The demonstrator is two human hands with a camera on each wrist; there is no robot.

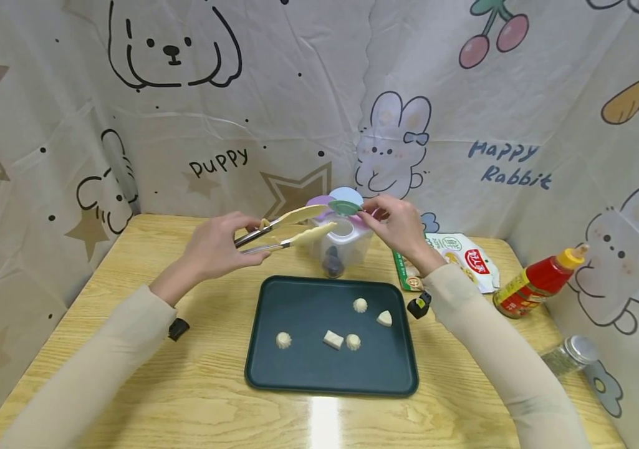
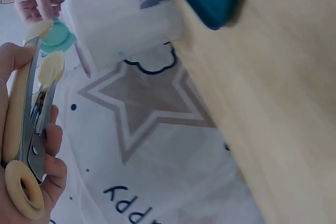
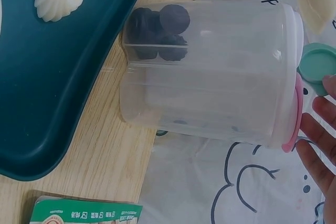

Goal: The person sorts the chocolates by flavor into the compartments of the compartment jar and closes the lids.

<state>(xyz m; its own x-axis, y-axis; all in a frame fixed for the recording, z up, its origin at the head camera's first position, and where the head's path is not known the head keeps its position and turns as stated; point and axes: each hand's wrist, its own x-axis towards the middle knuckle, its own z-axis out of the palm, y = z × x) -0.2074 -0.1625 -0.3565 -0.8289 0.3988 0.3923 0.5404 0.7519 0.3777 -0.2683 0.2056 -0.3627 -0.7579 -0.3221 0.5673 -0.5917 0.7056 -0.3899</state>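
Seeing one pair of tongs (image 1: 297,215) on my head feed, at 11 o'clock from the tray (image 1: 319,371). Left hand (image 1: 221,243) grips it, fingers curled round the handles; tips parted, over the tub (image 1: 355,249) top. Right hand (image 1: 399,224) pinches the green lid (image 1: 345,207) between thumb and fingertip, other fingers loosely spread. Tub: one, at 12; I count four coloured lids (green, blue, purple, pink), one round opening visible below the green. About four dark lumps (image 3: 175,19) inside; overlap, exact count unsure.

Tray: five white pieces. Three ridged domes (image 1: 283,340) at 9, 1:30 and 3, one block (image 1: 333,339) at centre just beside the 3 o'clock dome, one triangle (image 1: 384,318) toward 2:30.

One packet (image 1: 465,255) at 2, Chinese characters and a red logo, can't make out the brand. One red bottle (image 1: 543,277), yellow cap, near 2:30, label unreadable. One jar (image 1: 571,355) at 3. Backdrop (image 1: 297,125) reads "PUPPY" and "Happy Rabbit".
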